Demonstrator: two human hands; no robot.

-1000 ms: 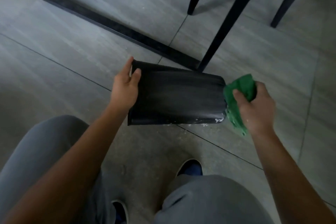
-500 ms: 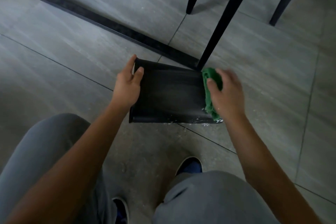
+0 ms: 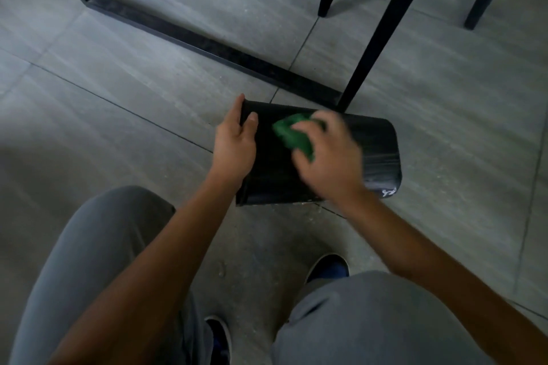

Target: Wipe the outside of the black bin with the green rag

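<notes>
Grey floor tiles [image 3: 148, 133] filled the view, with black furniture legs [image 3: 382, 29] standing behind the work. I saw the black bin [image 3: 376, 154] lying on its side on the floor, its long axis running left to right across my view, the open end at the left and the closed bottom at the right. My left hand [image 3: 234, 145] gripped the rim at the open end, thumb over the wall, and steadied it. My right hand [image 3: 329, 157], blurred, clutched the green rag [image 3: 292, 135] and pressed it on the upper wall, near the left hand. From the rag, most of the unwiped length lay to the right, so I judged the right hand was the one to travel along that axis. Near the bottom edge I saw a small white mark [image 3: 388, 192]; I could not read it as writing.
</notes>
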